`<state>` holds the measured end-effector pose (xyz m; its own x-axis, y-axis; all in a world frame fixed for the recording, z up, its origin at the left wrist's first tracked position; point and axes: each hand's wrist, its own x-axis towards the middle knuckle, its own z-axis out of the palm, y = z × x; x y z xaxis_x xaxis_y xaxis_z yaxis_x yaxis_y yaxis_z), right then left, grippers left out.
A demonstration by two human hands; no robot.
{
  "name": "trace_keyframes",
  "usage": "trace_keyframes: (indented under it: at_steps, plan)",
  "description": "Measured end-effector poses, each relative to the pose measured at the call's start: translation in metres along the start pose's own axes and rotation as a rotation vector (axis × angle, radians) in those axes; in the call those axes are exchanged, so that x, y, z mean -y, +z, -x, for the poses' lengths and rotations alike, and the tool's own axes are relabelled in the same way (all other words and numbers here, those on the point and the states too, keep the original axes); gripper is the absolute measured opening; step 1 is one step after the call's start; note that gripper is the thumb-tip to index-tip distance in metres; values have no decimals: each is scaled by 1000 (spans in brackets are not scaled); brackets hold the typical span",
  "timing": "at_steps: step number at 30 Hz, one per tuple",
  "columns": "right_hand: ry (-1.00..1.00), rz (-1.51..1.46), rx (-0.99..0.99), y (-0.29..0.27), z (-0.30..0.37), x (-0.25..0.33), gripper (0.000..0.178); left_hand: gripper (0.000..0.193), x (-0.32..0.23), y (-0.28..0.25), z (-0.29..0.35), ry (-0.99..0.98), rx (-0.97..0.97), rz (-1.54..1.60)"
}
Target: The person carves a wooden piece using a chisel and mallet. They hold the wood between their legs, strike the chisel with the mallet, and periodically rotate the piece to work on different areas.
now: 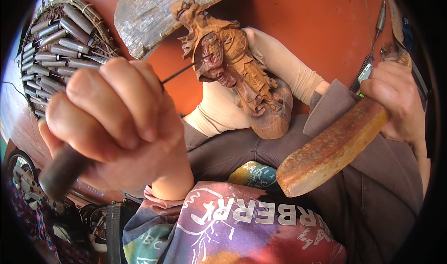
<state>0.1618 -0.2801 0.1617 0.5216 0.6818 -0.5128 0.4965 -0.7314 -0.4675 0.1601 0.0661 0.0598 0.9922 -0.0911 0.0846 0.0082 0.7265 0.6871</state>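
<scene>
My left hand [118, 108] is closed around the dark handle [65, 168] of a carving chisel. Its thin metal shaft [179, 72] points to a carved wooden figure [237, 64], and the tip is at the darker reddish part; whether it touches cannot be told. The figure leans between my two feet in beige socks [221, 108], its smooth rounded base [272, 124] toward my lap. My right hand [393, 96] grips a worn wooden mallet [333, 145], a long thick block held over my right leg, apart from the chisel.
A round woven basket [86, 6] full of several wooden-handled chisels [70, 45] stands at the left. A curved grey wooden slab [153, 20] lies beyond the figure on the red floor [307, 22]. Another dark-handled tool [381, 17] is at far right. Wheels [21, 164] show at lower left.
</scene>
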Motion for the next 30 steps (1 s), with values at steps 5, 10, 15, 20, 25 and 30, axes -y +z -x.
trace_keyframes:
  at_steps: [5,10,15,20,25,30]
  plan:
    - [0,-56,5,2,-2,-4,33,49,6,12,4,21,31,-149]
    - [-265,-168,-221,-14,-33,-22,40,49,4,20,-5,-19,-72,-111]
    - [-547,26,-420,-76,-65,-9,43,53,19,17,-17,-15,-19,60]
    - [-756,196,-514,-120,-95,3,47,55,25,18,-17,6,-89,-41]
    - [-832,263,-551,-136,-100,5,53,55,27,19,-19,-5,-101,-16]
    - [-774,211,-572,-124,-116,-4,59,54,29,28,-14,-22,-77,-49]
